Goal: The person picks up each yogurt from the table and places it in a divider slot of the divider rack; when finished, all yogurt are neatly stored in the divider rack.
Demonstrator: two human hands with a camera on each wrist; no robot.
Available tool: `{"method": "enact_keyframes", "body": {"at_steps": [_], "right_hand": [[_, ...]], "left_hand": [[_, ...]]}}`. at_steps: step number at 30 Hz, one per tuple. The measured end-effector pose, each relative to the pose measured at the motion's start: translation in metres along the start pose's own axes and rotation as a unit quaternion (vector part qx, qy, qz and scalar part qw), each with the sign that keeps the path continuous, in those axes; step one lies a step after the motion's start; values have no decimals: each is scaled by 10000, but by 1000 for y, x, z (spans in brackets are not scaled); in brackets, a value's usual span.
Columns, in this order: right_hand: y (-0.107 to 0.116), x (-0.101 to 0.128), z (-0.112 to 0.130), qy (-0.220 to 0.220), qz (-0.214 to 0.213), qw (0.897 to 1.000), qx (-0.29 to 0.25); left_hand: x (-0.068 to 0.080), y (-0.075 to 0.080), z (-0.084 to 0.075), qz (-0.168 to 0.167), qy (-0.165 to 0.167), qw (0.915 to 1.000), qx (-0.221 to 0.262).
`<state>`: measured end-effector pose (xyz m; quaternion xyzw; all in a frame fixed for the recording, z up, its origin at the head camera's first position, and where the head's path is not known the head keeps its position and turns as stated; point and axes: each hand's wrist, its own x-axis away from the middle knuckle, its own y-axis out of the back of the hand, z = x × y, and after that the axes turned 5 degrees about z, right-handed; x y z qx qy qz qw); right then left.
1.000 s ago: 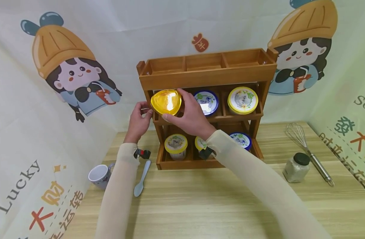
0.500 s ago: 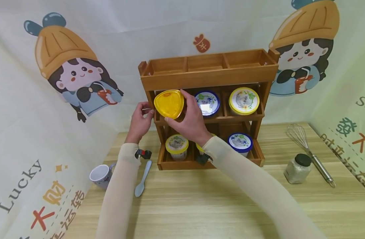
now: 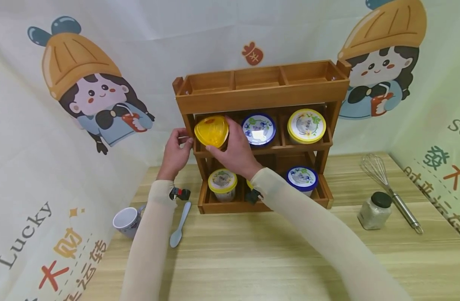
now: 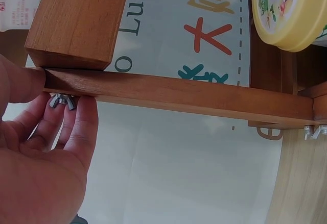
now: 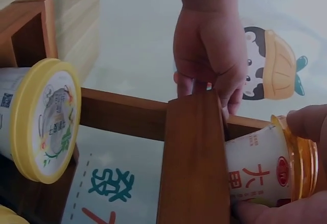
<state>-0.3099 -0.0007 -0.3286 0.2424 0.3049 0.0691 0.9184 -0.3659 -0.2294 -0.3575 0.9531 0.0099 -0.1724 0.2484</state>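
A wooden three-tier rack (image 3: pixel 260 99) stands against the back wall. In the left compartment of its middle tier, my right hand (image 3: pixel 235 147) grips a white printed cup (image 5: pixel 258 163) with a clear yellow, rounded-triangular lid (image 3: pixel 212 131). Thumb and fingers lie on opposite sides of the lid, which tilts toward me. My left hand (image 3: pixel 176 153) holds the rack's left side; the left wrist view shows thumb and fingers about the wooden side bar (image 4: pixel 179 96), beside a wing nut (image 4: pixel 62 100). A blue-lidded tub (image 3: pixel 258 129) and a yellow-lidded tub (image 3: pixel 307 125) share the middle tier.
The bottom tier holds a yellow-lidded tub (image 3: pixel 222 184), one mostly behind my right wrist, and a blue-lidded tub (image 3: pixel 302 179). A mug (image 3: pixel 126 222) and spoon (image 3: pixel 180 225) lie left. Right are a black-capped jar (image 3: pixel 374 211) and a whisk (image 3: pixel 391 192).
My right hand has turned the yellow-lidded cup slightly and set it a little lower in the left compartment; the bright glare on the lid is gone. My left hand stays on the rack.
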Motion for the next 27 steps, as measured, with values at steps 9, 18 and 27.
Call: {"method": "enact_keyframes", "body": {"at_steps": [9, 18, 27], "right_hand": [[-2, -2, 2, -23, 97, 9999, 55], [11, 10, 10, -81, 126, 9993, 352], [35, 51, 9, 681, -29, 9975, -171]], "left_hand": [[0, 0, 1, -4, -55, 10000, 33], [1, -4, 1, -114, -36, 9999, 42], [27, -8, -9, 16, -49, 9992, -386]]}}
